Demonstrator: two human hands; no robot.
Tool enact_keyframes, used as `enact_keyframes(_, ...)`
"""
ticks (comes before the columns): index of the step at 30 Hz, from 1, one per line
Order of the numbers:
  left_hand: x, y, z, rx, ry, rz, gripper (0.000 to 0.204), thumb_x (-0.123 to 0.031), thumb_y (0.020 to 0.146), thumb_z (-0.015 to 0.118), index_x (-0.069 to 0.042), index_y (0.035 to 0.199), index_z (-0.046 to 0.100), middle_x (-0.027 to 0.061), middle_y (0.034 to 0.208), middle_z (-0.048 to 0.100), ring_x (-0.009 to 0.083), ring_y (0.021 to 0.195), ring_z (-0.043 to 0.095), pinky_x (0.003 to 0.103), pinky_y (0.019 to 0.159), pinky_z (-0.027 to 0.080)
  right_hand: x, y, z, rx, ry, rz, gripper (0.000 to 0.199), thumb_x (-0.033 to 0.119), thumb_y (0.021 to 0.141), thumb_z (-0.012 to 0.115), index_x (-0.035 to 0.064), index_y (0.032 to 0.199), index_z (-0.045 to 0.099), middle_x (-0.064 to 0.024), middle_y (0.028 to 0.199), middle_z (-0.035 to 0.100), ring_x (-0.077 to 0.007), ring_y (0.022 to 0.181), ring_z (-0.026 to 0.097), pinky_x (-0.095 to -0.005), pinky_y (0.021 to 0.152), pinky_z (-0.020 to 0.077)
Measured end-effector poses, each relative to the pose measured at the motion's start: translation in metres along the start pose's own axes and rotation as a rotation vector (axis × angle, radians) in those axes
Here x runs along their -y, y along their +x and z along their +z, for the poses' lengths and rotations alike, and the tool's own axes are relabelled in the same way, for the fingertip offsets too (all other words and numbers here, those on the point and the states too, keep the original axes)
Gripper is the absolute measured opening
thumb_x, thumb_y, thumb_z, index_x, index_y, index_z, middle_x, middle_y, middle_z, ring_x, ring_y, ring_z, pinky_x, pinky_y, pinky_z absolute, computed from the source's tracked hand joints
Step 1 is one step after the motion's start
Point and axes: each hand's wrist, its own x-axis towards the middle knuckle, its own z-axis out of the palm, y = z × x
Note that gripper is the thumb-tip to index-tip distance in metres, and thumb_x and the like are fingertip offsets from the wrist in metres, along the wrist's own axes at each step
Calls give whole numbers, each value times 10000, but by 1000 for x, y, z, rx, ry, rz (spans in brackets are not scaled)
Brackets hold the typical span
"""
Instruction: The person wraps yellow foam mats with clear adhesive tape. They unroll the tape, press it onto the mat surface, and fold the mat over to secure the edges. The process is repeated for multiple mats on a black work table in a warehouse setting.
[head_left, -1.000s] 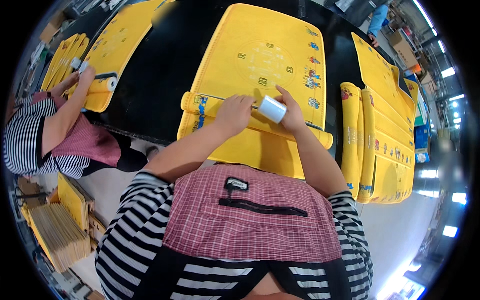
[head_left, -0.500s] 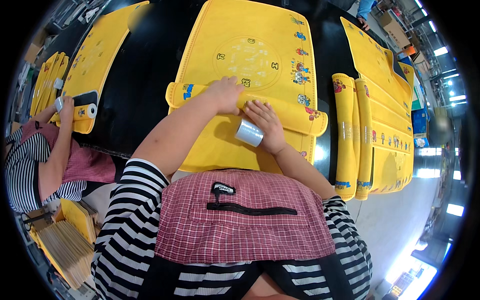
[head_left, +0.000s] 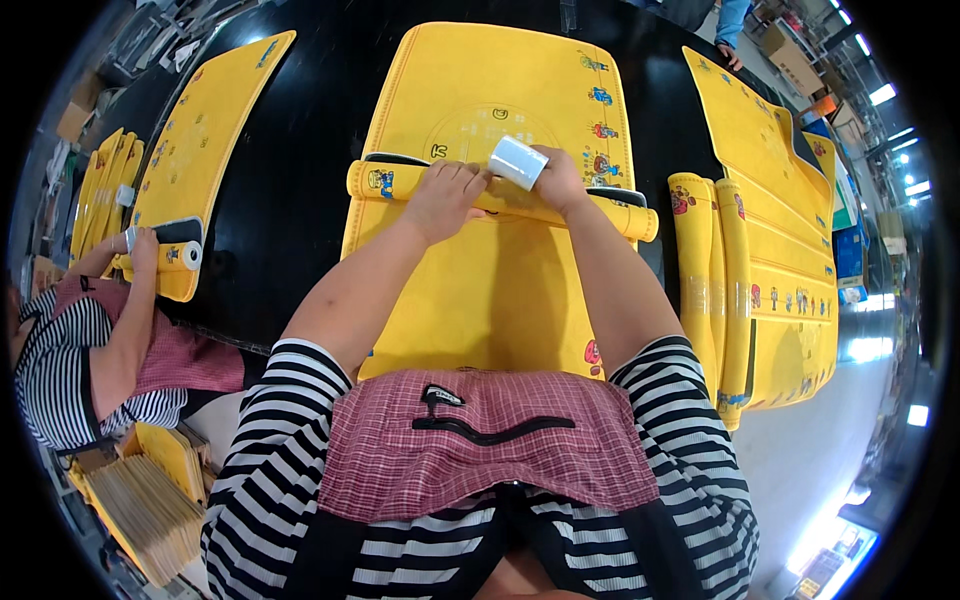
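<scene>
A yellow printed mat is rolled into a tube point(head_left: 520, 202) that lies crosswise on a flat yellow mat point(head_left: 450, 285). My left hand point(head_left: 440, 200) rests over the tube left of its middle, fingers curled down on it. My right hand point(head_left: 560, 182) grips a wide roll of clear, whitish tape point(head_left: 518, 164), held tilted just above the tube's far side. Its fingers are partly hidden behind the tape roll. Dark backing shows at both ends of the tube. I cannot tell whether a strip of tape runs between my hands.
Right of me, two taped mat tubes point(head_left: 690, 290) lie beside stacked flat mats point(head_left: 790, 300) on the black table point(head_left: 285, 190). At left, a co-worker point(head_left: 110, 340) handles another mat roll point(head_left: 175, 257). Mats stand in a box point(head_left: 150, 510) lower left. Another person's hand point(head_left: 730, 55) shows far right.
My right hand has lifted the tape roll from the near side of the tube to its far side. The tube has rolled away slightly, and more flat mat shows in front of it.
</scene>
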Motion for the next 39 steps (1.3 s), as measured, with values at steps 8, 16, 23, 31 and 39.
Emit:
enact_keyframes(8,-40,-35,-37,214,-163,-50,607,-320,837,766,-86,1355,555,96,1218,628,275,1128,598,425,981,423,7,-149,36,-66,-324,-767,572,184,797,789,19,1323,635,-193,1372,635,-359,1323,577,-503,1171,380)
enact_keyframes(16,-62,-34,-85,585,-412,-218,462,-326,880,748,-57,1245,656,128,1196,637,333,1186,571,446,1041,446,7,-230,60,-2,-286,-694,473,140,852,699,-9,1296,633,-195,1409,606,-369,1370,529,-537,1181,364)
enact_keyframes(23,-39,-1,-51,281,-301,-372,427,-231,855,730,-79,1249,673,147,1238,590,338,1205,540,453,1062,426,-2,-124,43,-203,-273,-700,415,189,806,788,49,1189,710,-130,1243,710,-313,1188,662,-439,1055,490)
enact_keyframes(31,-54,-13,-18,8,-71,-188,692,-183,845,729,-19,1461,459,157,1472,494,340,1424,413,514,1207,264,-4,12,-7,-85,188,-246,240,128,898,694,6,1102,732,-90,1011,754,-183,929,695,-336,797,542)
enact_keyframes(39,20,64,5,337,-64,-259,619,-265,812,765,-63,1344,519,113,1264,599,305,1223,549,450,1069,385,-15,-14,22,-231,-299,-770,329,42,838,771,22,1160,709,-97,1183,721,-178,1061,681,-337,943,536)
